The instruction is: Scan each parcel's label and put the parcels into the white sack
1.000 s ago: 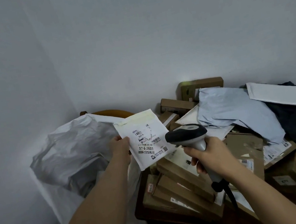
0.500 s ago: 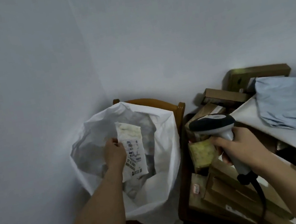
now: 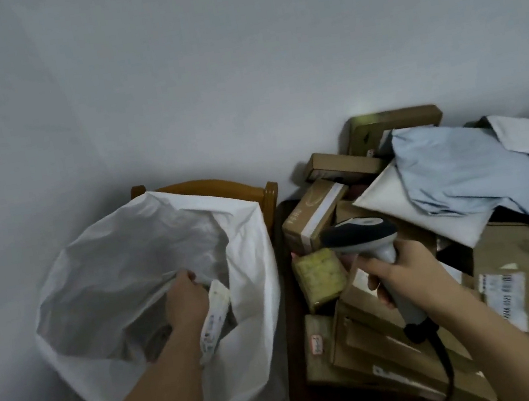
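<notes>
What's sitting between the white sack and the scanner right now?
In the head view, the yellowish parcel on the stack's near-left edge lies between the white sack and the scanner held by the right hand.

Left hand (image 3: pixel 185 298) lowered, fingers seemingly curled, right hand (image 3: pixel 402 270) gripping

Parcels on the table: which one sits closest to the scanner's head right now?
The small yellowish padded parcel, just left of and below the scanner held in the right hand; the others nearby are plain brown cardboard.
</notes>
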